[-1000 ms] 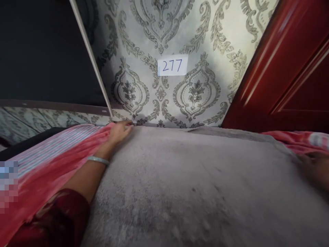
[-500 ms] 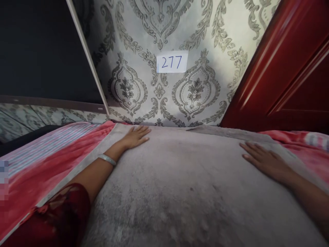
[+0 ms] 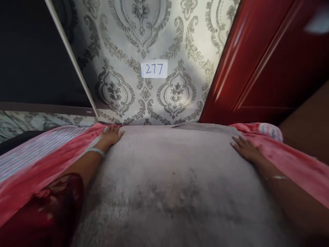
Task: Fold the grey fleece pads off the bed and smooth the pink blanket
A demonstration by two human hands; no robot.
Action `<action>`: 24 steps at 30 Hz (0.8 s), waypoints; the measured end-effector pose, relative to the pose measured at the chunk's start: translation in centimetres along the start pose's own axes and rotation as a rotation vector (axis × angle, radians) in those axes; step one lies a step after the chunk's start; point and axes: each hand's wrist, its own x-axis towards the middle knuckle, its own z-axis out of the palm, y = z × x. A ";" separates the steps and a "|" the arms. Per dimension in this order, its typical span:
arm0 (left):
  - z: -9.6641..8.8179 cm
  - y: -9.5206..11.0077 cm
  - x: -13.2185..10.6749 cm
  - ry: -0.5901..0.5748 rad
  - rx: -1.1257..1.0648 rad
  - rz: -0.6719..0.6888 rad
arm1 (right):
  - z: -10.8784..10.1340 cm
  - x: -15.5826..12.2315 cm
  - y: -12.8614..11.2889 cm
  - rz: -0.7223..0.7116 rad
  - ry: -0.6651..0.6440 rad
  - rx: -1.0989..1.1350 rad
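Note:
A grey plush blanket [image 3: 174,178] lies spread over the bed in front of me. My left hand [image 3: 111,134] rests flat on its far left corner, fingers apart, a silver bangle on the wrist. My right hand [image 3: 245,148] lies flat on the blanket's right edge, fingers spread, holding nothing. Under the grey blanket a pink-red cover [image 3: 38,164] shows on both sides, with a striped part on the left.
A patterned grey wallpaper wall [image 3: 144,41] stands right behind the bed, with a white label reading 277 [image 3: 154,69]. A red wooden door [image 3: 264,61] is at the right. A dark panel [image 3: 31,58] fills the upper left.
Both hands have slid outward across the grey blanket, the left one back toward the far left corner, the right one toward the right edge. The camera view shifted right and back.

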 end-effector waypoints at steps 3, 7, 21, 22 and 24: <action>-1.9 2.9 -1.9 -0.049 0.018 0.042 | -3.6 -3.7 -3.9 0.074 -0.100 0.102; -2.4 8.8 -9.9 -0.142 -0.077 0.572 | -5.1 -12.9 -11.4 -0.328 0.011 0.167; -1.2 10.2 -24.6 -0.170 -0.115 0.783 | -2.5 -25.8 -13.6 -0.621 -0.077 0.109; -1.6 8.5 -24.4 -0.175 -0.102 0.698 | -2.5 -25.4 -11.1 -0.500 -0.082 0.086; -2.6 4.4 -24.3 -0.173 -0.091 0.504 | -2.2 -25.0 -5.1 -0.276 -0.090 0.056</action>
